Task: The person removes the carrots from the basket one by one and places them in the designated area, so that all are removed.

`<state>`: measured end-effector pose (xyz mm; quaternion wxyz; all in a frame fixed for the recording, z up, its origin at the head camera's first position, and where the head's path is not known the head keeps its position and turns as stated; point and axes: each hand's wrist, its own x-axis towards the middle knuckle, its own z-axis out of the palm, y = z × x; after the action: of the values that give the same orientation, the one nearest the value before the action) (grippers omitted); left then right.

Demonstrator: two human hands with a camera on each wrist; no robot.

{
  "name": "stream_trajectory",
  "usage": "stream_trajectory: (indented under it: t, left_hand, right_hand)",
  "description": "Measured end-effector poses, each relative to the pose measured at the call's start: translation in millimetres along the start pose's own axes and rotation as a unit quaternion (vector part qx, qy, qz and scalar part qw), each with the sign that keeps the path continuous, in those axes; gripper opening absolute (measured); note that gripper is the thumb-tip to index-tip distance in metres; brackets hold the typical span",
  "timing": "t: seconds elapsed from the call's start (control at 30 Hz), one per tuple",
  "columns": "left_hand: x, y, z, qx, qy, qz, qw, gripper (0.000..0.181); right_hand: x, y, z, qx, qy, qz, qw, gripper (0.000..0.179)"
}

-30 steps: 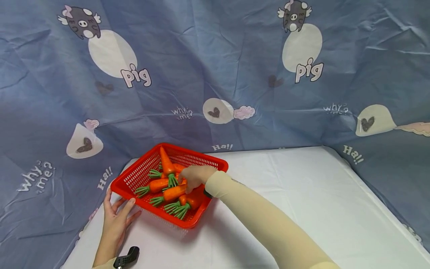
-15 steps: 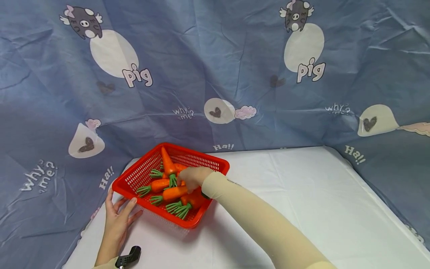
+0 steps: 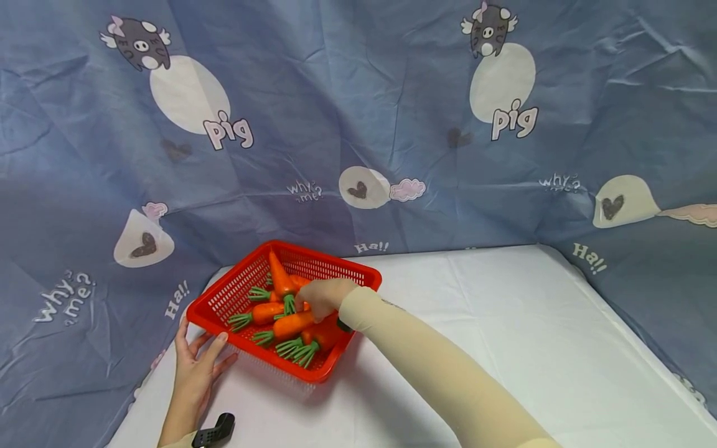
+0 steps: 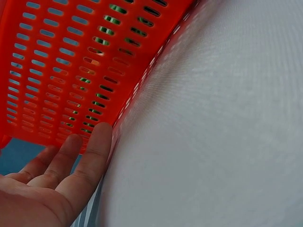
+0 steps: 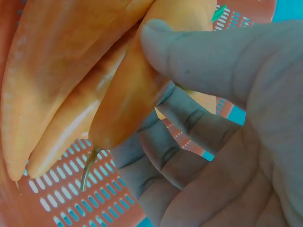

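Note:
A red slotted plastic basket holds several orange carrots with green tops, among them a carrot lying up toward the back wall. My left hand rests at the basket's left front corner. In the left wrist view its nearly straight fingers touch the outer wall. Inside the basket is my right hand, reaching in from the right. The right wrist view shows its thumb on one side of a carrot and fingers curled behind it. Two other carrots lie beside that one.
The basket stands on a white cloth-covered table, near its back left. A blue curtain with pig prints hangs close behind. My right sleeve stretches across the table's middle.
My right hand shifts slightly left among the carrots, and a small carrot near the front becomes more covered. The left hand and the basket stay in place.

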<state>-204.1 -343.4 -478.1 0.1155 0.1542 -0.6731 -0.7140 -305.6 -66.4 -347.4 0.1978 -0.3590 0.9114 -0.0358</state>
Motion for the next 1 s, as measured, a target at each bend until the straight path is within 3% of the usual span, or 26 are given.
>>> stream_trajectory:
  t: [0.63, 1.0]
  left_hand:
    - [-0.9, -1.0, 2.0, 0.020, 0.014, -0.006, 0.9997, 0.104]
    - [-0.1, -2.0, 1.8, 0.004, 0.010, 0.001, 0.9999, 0.103]
  right_hand:
    - [-11.6, 7.8, -11.9, 0.007, 0.013, -0.042, 0.9990, 0.046]
    - [-18.0, 19.2, -23.6, 0.001, 0.027, -0.080, 0.9965, 0.046]
